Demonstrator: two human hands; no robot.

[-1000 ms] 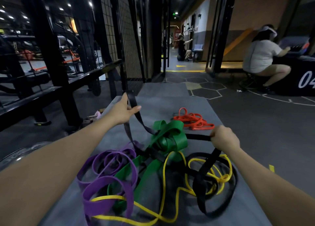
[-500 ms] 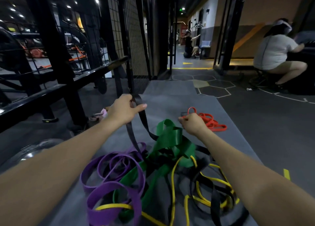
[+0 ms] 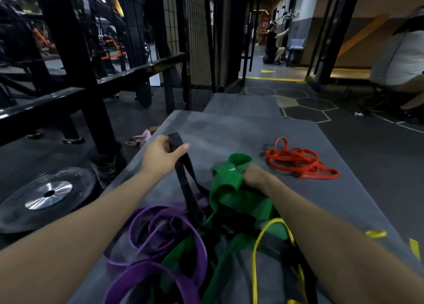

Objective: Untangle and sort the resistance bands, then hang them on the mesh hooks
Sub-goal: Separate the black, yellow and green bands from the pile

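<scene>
A tangle of resistance bands lies on a grey mat (image 3: pixel 229 129). My left hand (image 3: pixel 160 158) grips the top loop of a black band (image 3: pixel 184 184) and holds it up above the pile. My right hand (image 3: pixel 254 175) grips the wide green band (image 3: pixel 227 186) at the top of the heap. A purple band (image 3: pixel 160 239) coils at the lower left and a thin yellow band (image 3: pixel 258 248) loops at the lower right, both wound into the pile. A red band (image 3: pixel 298 162) lies apart on the mat, to the right. A black mesh panel (image 3: pixel 197 40) stands beyond the mat.
A weight plate (image 3: pixel 46 196) lies on the floor to the left, below a black steel rack (image 3: pixel 75 74). A seated person (image 3: pixel 399 58) is at the far right, another person (image 3: pixel 273 42) down the corridor. Small pink items (image 3: pixel 140 138) lie by the mat's left edge.
My right hand let go of the black band, moved left and forward, and now grips the green band. My left hand keeps hold of the black band's loop.
</scene>
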